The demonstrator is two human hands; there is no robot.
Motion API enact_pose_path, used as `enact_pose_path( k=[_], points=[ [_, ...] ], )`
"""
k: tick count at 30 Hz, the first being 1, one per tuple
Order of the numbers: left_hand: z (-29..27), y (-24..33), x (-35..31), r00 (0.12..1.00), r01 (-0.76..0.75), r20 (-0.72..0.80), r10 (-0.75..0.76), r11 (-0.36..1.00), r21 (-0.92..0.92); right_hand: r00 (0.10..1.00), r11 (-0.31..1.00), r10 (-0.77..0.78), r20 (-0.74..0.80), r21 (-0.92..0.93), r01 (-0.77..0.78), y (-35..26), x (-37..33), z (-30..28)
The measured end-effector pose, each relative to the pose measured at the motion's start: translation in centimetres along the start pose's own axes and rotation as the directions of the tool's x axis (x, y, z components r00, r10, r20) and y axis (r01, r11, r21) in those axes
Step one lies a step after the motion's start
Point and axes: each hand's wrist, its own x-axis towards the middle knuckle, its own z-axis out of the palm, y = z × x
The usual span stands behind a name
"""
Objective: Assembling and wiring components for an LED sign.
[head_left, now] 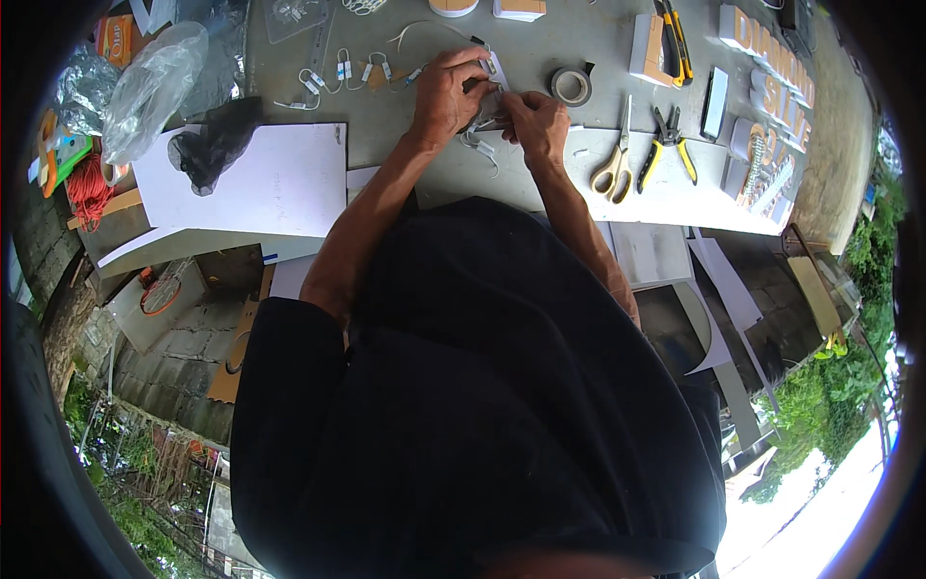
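My left hand (447,98) is closed in a pinch, fingertips against a small white piece (495,68). Close by on its right, my right hand (537,121) pinches a thin wire; its tip is hidden between the fingers. White LED modules (478,145) on thin wires dangle just below the fingertips. More of the wired LED modules (344,69) lie in a chain left of my left hand. A thin pale cable (424,26) curls above that hand. Right of my right hand sits a roll of dark tape (571,87).
Scissors (614,164) and yellow-handled wire strippers (667,150) lie on white sheet at right. A utility knife (677,43) rests near white-faced block letters (772,72). Plastic bags (159,92), a black bag (217,145) and red wire (89,188) occupy the left.
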Motion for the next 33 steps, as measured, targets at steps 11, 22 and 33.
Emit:
enact_pose_path(
  k=[11, 22, 33],
  points=[
    [0.07, -0.11, 0.11, 1.000, 0.001, -0.002, -0.001, 0.999, -0.033, 1.000, 0.995, -0.026, 0.009, 0.092, 0.025, 0.53, 0.08, 0.05],
    [0.00, 0.07, 0.15, 1.000, 0.013, 0.002, -0.013, 0.999, -0.030, 1.000, 0.988, -0.025, 0.011, 0.150, 0.023, 0.34, -0.21, 0.12],
    [0.07, 0.17, 0.22, 0.999, 0.035, 0.015, -0.034, 0.999, -0.032, 1.000, 0.993, -0.005, -0.003, 0.121, 0.005, 0.33, 0.16, 0.27]
  ],
)
